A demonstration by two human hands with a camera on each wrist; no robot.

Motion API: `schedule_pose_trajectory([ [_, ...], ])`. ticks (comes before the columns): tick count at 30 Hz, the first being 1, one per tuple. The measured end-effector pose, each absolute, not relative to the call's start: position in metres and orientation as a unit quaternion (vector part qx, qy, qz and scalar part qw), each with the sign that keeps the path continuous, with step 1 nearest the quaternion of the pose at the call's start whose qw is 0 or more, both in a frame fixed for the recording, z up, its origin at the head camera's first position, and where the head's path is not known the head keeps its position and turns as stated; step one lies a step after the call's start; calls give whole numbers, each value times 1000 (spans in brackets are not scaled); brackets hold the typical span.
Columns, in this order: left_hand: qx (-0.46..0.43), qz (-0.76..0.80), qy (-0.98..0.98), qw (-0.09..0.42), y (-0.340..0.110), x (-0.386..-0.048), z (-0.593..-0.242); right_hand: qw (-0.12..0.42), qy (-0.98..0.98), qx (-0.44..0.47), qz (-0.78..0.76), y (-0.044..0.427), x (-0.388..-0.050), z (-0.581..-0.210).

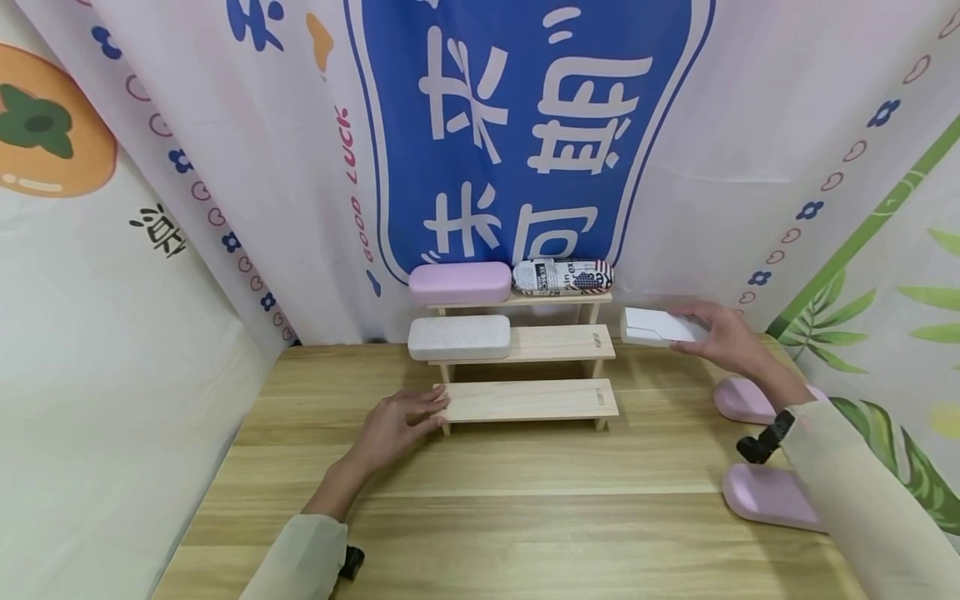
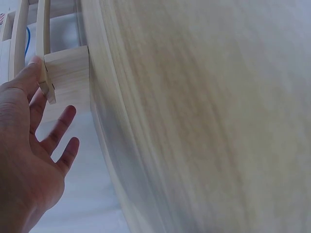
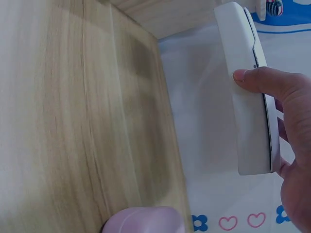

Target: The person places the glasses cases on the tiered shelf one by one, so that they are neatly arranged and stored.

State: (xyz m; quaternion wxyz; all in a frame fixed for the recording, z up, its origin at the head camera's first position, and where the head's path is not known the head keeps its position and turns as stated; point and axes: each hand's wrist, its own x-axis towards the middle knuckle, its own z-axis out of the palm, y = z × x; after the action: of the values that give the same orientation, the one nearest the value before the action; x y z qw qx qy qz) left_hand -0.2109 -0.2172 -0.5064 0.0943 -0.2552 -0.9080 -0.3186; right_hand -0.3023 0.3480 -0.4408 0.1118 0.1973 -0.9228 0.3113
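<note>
A white glasses case [image 1: 656,326] is in my right hand [image 1: 723,337], held just to the right of a three-step wooden display rack [image 1: 525,402]. In the right wrist view my thumb presses on one broad side of the white case [image 3: 243,121], with the other fingers behind it. My left hand [image 1: 393,429] pinches the left end of the rack's lowest step between thumb and index finger; the remaining fingers are spread. On the middle step, at the left, lies a speckled white glasses case [image 1: 459,337]. The top step bears a pink case [image 1: 459,283] and a newsprint-patterned case [image 1: 562,277].
Two lilac glasses cases [image 1: 742,398] lie on the table's right side, partly hidden by my right arm. The rack stands at the back of the wooden table [image 1: 480,533]. Printed cloth [image 1: 675,217] hangs behind it and at both sides.
</note>
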Motion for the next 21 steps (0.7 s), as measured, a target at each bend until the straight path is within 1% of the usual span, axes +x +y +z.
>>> schedule_pose_trajectory([
  [8, -250, -321, -909, 90, -217, -211, -506, 128, -919, 216, 303, 342, -297, -432],
  [16, -251, -318, -910, 91, -218, -212, -508, 122, -925, 213, 291, 329, -289, -424],
  [21, -253, -319, -909, 91, -218, -213, -508, 127, -918, 237, 292, 319, -287, -421],
])
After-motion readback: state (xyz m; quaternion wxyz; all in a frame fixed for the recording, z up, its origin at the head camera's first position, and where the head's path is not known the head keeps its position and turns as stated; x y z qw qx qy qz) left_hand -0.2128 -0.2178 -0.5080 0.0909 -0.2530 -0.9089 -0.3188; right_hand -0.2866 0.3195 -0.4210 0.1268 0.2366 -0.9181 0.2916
